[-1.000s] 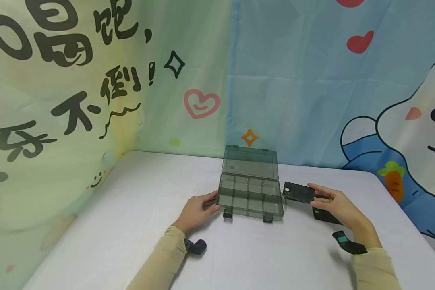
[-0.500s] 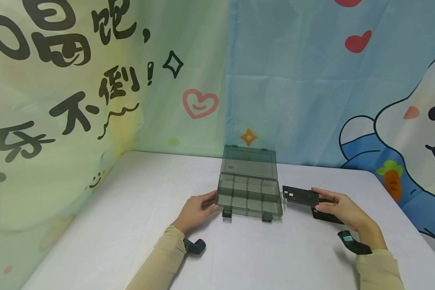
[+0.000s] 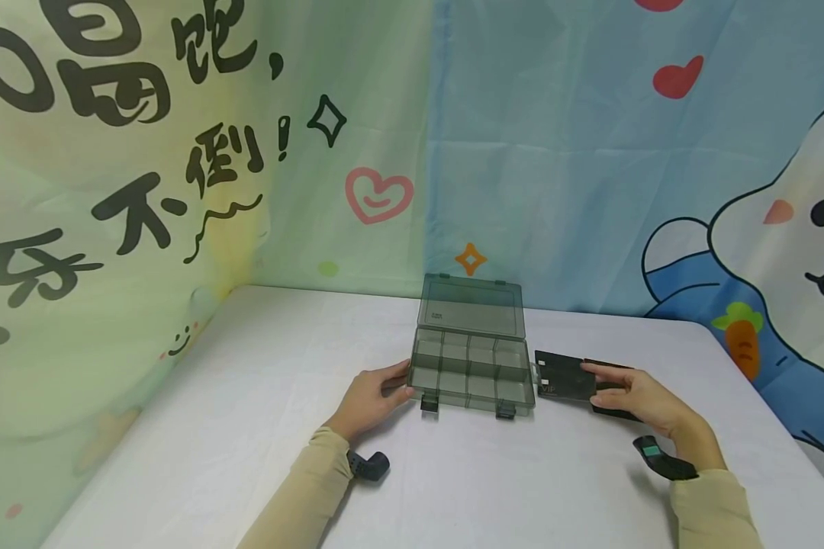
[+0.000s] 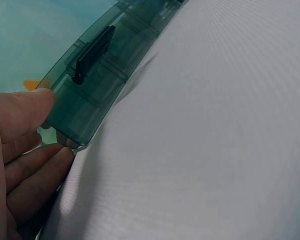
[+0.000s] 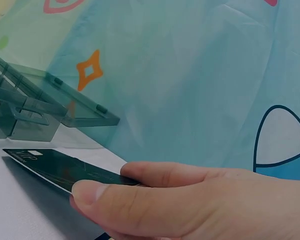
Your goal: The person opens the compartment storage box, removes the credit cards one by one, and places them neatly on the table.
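Note:
A translucent grey-green compartment box (image 3: 472,374) lies on the table with its hinged lid raised at the back. My left hand (image 3: 371,400) grips the box's left front corner; the left wrist view shows the thumb (image 4: 37,102) on the wall's upper edge and curled fingers low at the corner. Just right of the box, my right hand (image 3: 635,393) pinches a black card marked VIP (image 3: 563,377) between thumb and fingers. In the right wrist view this card (image 5: 60,165) is tilted above the table. Another dark card (image 3: 618,414) lies partly hidden under the right hand.
Two black latches (image 3: 506,411) hang at the box's front. A white cloth covers the table (image 3: 494,488). Printed curtains (image 3: 556,191) stand close behind the lid and along the left side. Each wrist wears a dark strapped device (image 3: 662,459).
The right hand has shifted slightly and lowered the card's near edge beside the box, so its angle differs. The left hand and the box stay in place.

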`<action>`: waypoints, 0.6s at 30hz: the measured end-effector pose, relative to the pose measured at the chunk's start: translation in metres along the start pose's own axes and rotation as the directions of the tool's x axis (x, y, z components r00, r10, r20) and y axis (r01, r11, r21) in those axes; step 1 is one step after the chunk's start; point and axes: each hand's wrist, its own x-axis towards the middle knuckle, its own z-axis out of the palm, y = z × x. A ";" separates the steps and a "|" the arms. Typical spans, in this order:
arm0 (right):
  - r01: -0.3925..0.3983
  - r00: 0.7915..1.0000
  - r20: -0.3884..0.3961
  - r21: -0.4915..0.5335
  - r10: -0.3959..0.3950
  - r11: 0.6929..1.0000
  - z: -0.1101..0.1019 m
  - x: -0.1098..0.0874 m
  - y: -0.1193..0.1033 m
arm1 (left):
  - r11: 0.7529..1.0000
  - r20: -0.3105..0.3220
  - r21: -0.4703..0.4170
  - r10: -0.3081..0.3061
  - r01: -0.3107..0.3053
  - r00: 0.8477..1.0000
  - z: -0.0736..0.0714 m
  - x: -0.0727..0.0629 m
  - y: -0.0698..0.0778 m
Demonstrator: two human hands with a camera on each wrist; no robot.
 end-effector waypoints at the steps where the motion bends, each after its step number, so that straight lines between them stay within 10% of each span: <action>1: 0.001 1.000 0.003 -0.004 -0.001 1.000 0.000 0.000 0.000 | 1.000 -0.001 -0.002 0.003 -0.003 1.000 0.000 0.000 0.000; 18: -0.010 1.000 0.027 -0.035 0.011 0.999 0.002 0.001 0.000 | 1.000 0.007 -0.010 -0.001 0.001 1.000 -0.001 0.000 0.002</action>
